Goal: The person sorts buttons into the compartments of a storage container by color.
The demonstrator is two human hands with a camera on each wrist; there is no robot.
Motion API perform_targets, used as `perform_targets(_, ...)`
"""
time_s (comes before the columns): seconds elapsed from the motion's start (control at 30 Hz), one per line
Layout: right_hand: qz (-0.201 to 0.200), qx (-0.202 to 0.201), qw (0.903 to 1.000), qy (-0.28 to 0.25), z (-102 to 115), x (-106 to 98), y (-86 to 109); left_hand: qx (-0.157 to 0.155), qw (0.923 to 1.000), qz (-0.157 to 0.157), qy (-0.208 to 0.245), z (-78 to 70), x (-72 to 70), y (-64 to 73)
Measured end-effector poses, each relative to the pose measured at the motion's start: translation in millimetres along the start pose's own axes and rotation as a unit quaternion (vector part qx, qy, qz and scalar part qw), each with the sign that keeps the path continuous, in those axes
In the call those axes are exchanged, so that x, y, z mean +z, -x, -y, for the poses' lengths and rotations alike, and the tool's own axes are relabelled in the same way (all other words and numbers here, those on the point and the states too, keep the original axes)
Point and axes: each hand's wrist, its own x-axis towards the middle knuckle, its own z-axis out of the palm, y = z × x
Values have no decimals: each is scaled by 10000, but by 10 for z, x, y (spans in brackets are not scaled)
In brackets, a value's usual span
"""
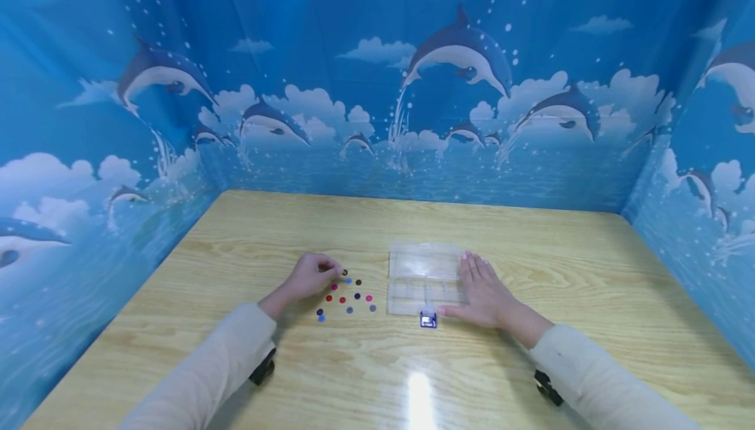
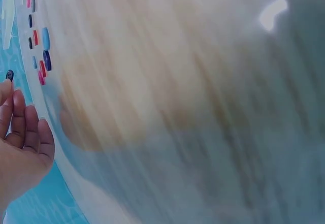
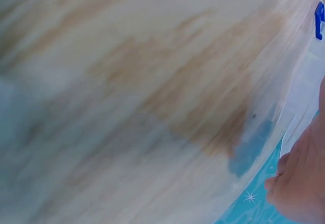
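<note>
My left hand (image 1: 314, 276) pinches a dark round button (image 2: 9, 75) between thumb and forefinger, its other fingers loosely bent. Below and beside it, several small buttons (image 1: 343, 299) in red, pink, blue, grey and black lie scattered on the table. To their right lies a clear plastic box (image 1: 407, 309) with compartments, its lid (image 1: 421, 261) folded back behind it. A purple-blue latch (image 1: 428, 319) sits at the box's front edge. My right hand (image 1: 485, 295) rests flat along the box's right side, fingers straight, thumb near the latch.
A wood-grain table (image 1: 330, 364) bears everything. Blue curtains (image 1: 330, 76) printed with dolphins stand along its back and both sides. Dark straps (image 1: 263, 368) sit on both wrists, over light sleeves (image 1: 212, 358).
</note>
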Motion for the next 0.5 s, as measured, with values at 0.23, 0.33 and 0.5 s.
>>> perform_targets(0.23, -32, 39, 10000, 4, -11, 0, -6, -76, 10000, 21, 15, -6, 27, -20)
perform_targets(0.33, 11, 46, 10000, -51, -11, -4, -6, -63, 10000, 7, -2, -14, 41, -28)
perform_targets(0.5, 63, 50, 9999, -121, -7, -9, -6, -157, 9998, -43, -91, -28, 68, -42)
